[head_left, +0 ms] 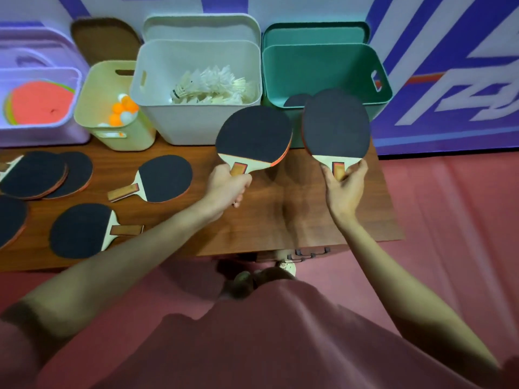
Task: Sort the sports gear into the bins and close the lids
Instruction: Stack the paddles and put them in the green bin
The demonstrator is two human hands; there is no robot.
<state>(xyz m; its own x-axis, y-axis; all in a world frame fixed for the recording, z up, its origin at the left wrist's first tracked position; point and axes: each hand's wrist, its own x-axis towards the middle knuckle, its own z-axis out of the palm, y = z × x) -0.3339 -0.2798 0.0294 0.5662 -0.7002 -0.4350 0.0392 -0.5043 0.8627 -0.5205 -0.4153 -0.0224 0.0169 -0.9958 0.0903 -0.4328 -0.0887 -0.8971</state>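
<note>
My left hand [229, 188] grips the handle of a black-faced table tennis paddle [254, 134], held above the table in front of the white bin. In my right hand [344, 186] is a second paddle [335, 124], its blade raised over the near rim of the green bin [323, 68]. A dark paddle blade [297, 100] shows inside that bin. Several more paddles [164, 178] lie on the wooden table [280, 220] to the left. The white bin [196, 88] holds shuttlecocks, the yellow bin [109, 108] holds orange and white balls, the purple bin [42, 108] holds coloured discs.
Lids lean upright behind the bins: a brown one [105, 37], a white one [200, 26], a green one [314, 33]. The table's right edge ends just past the green bin, with red floor [449, 206] beyond. A purple-and-white wall stands behind.
</note>
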